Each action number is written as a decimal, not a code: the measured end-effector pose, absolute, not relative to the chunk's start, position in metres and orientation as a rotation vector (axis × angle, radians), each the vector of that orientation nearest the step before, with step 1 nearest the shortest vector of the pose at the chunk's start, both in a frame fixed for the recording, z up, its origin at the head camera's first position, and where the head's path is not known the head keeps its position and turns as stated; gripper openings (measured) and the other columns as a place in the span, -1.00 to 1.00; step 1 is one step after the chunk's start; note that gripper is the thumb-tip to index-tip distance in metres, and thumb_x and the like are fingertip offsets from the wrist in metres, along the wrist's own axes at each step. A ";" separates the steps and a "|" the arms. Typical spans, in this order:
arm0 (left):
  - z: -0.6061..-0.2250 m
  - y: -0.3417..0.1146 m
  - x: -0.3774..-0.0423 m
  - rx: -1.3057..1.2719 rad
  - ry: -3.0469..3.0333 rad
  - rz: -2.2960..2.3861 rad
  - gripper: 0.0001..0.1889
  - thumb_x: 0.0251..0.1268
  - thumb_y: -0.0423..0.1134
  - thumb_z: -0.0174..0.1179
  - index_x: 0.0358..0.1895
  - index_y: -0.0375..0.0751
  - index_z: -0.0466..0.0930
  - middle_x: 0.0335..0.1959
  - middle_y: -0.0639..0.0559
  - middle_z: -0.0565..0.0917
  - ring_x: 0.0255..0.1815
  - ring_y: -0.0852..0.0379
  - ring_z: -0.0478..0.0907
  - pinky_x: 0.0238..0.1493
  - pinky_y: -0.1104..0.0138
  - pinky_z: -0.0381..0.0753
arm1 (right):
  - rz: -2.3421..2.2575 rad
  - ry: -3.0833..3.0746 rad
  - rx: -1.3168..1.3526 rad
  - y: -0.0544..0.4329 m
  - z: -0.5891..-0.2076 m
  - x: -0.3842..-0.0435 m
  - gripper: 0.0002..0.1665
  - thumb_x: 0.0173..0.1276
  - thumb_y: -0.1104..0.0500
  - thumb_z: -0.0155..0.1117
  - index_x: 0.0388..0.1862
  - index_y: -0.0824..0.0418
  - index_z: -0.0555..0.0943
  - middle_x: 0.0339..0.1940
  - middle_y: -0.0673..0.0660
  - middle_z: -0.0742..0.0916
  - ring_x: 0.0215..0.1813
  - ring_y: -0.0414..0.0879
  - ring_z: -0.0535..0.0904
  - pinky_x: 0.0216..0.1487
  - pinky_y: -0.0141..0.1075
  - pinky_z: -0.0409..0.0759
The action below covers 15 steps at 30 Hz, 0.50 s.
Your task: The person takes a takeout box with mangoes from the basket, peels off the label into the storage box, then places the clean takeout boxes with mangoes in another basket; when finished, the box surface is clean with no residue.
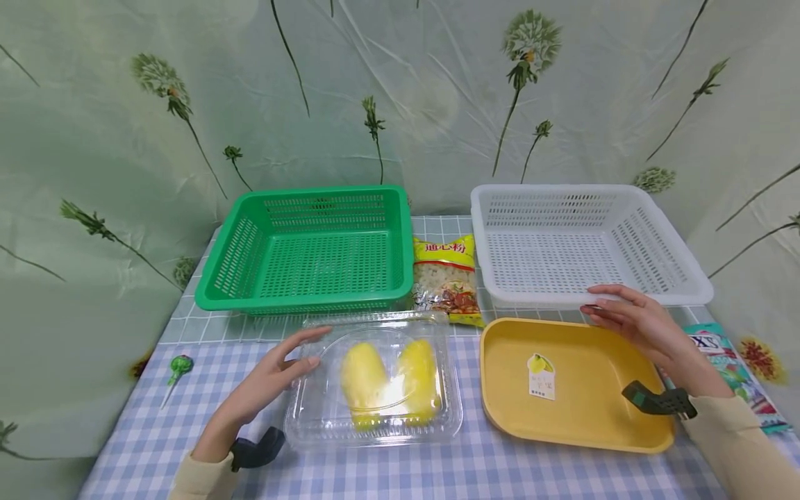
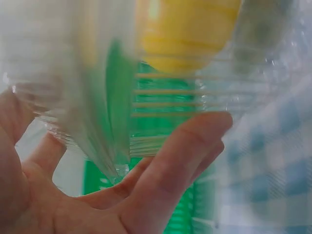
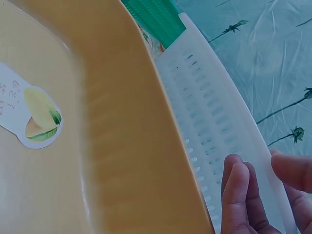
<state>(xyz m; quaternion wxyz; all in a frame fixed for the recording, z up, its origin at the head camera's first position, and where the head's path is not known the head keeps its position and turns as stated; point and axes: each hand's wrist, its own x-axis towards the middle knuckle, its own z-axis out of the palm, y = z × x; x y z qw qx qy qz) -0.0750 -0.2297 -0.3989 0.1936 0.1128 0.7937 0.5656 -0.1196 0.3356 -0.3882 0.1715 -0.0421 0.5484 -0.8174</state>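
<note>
A clear plastic clamshell box (image 1: 319,420) with two yellow, mango-like fruits (image 1: 362,378) inside lies at the front middle. At its left edge is my left hand (image 1: 269,378), fingers spread and loosely bent. In the left wrist view the fingers (image 2: 165,170) lie close against the ribbed side of the box; whether they bear any weight is hard to see. My right hand (image 1: 650,330) is above the back right of a yellow tray (image 1: 587,417). Its fingertips are at the front rim of a white basket (image 1: 562,297), with thumb and fingers apart.
A green basket (image 1: 300,302) stands at the back left. Between the baskets lies a yellow-topped pasta bag (image 1: 444,278). A green lollipop (image 1: 181,364) lies at the left, a teal packet (image 1: 737,368) at the right. The tray bears a fruit-shaped sticker (image 1: 541,376).
</note>
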 end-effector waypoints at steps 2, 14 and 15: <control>-0.393 -0.228 -0.073 0.319 2.202 1.603 -0.51 0.50 -0.17 -0.01 0.44 0.07 0.22 0.44 -0.14 0.17 0.19 -0.33 0.41 -0.09 -0.04 0.51 | -2.332 1.538 -0.136 0.335 -0.389 -0.120 -0.61 0.51 0.43 -0.12 -0.02 0.23 0.67 -0.11 0.15 0.73 -0.06 -0.03 0.68 -0.06 -0.27 0.59; -0.344 -0.190 -0.081 0.464 2.147 1.660 -0.53 0.49 -0.18 0.02 0.42 0.05 0.27 0.44 -0.01 0.20 0.13 -0.18 0.51 -0.16 0.04 0.60 | -2.352 1.535 -0.163 0.336 -0.391 -0.119 -0.60 0.51 0.43 -0.14 -0.03 0.25 0.67 -0.12 0.14 0.73 -0.08 -0.03 0.69 -0.06 -0.28 0.60; -0.339 -0.185 -0.083 0.475 2.137 1.671 -0.53 0.49 -0.19 0.02 0.41 0.03 0.28 0.44 -0.02 0.20 0.13 -0.18 0.51 -0.17 0.05 0.62 | -2.356 1.528 -0.169 0.336 -0.392 -0.119 -0.60 0.51 0.44 -0.14 -0.03 0.25 0.67 -0.12 0.15 0.73 -0.08 -0.03 0.68 -0.06 -0.28 0.60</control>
